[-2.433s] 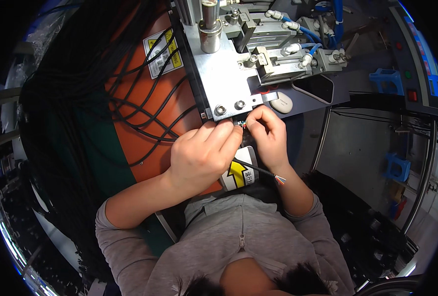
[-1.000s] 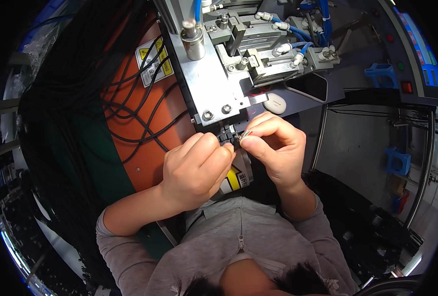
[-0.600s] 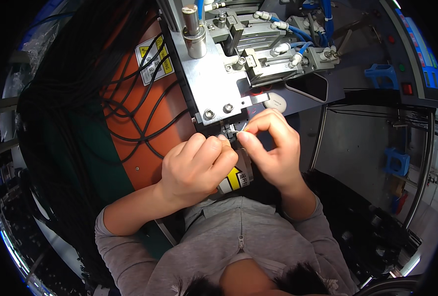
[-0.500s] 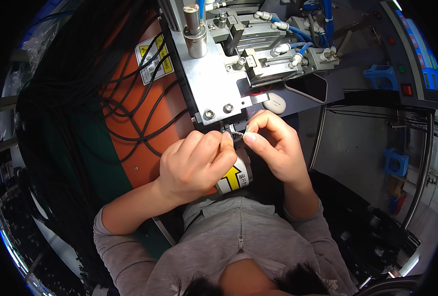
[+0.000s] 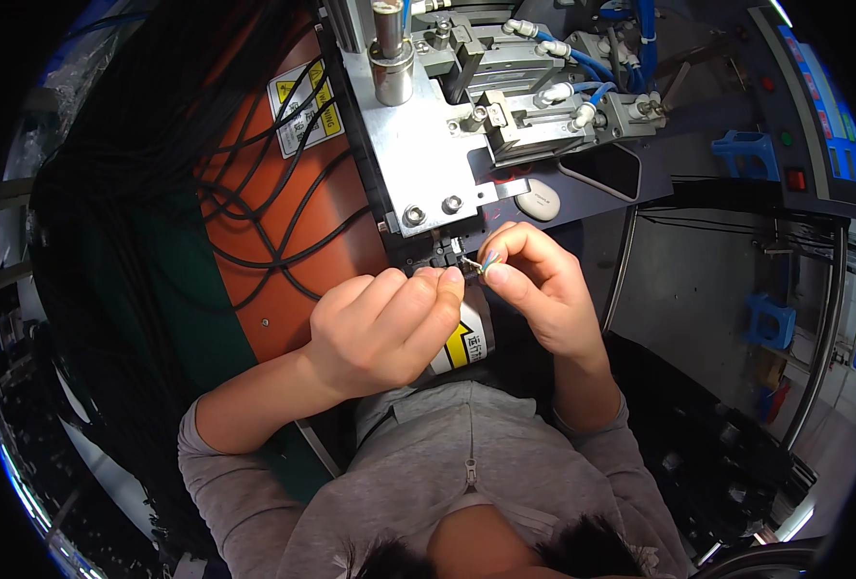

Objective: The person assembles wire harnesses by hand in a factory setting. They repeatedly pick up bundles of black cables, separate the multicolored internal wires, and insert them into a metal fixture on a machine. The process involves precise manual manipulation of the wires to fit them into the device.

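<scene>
My left hand [image 5: 381, 328] is closed just in front of the machine's metal plate, its thumb and fingertips pressed together. Whatever lies between those fingertips is hidden. Close to its right, my right hand [image 5: 549, 297] pinches a few thin wires [image 5: 476, 263] between thumb and forefinger, with light and bluish strands showing. They reach toward a small dark fixture [image 5: 444, 254] beneath the plate's near edge. Both sets of fingertips are almost side by side, near this fixture. Finer detail at the wire ends is too small to tell.
A bright metal plate [image 5: 418, 154] with bolts stands beyond my hands, beside pneumatic cylinders [image 5: 534, 125] with blue hoses. A white oval case [image 5: 538, 200] and a phone-like slab [image 5: 606, 172] lie to the right. Black cables [image 5: 278, 261] cross the orange surface at left.
My left fingertips have drawn back slightly from the fixture, so more of it shows. The wires in my right hand are more visible. The machine appears shifted slightly in view.
</scene>
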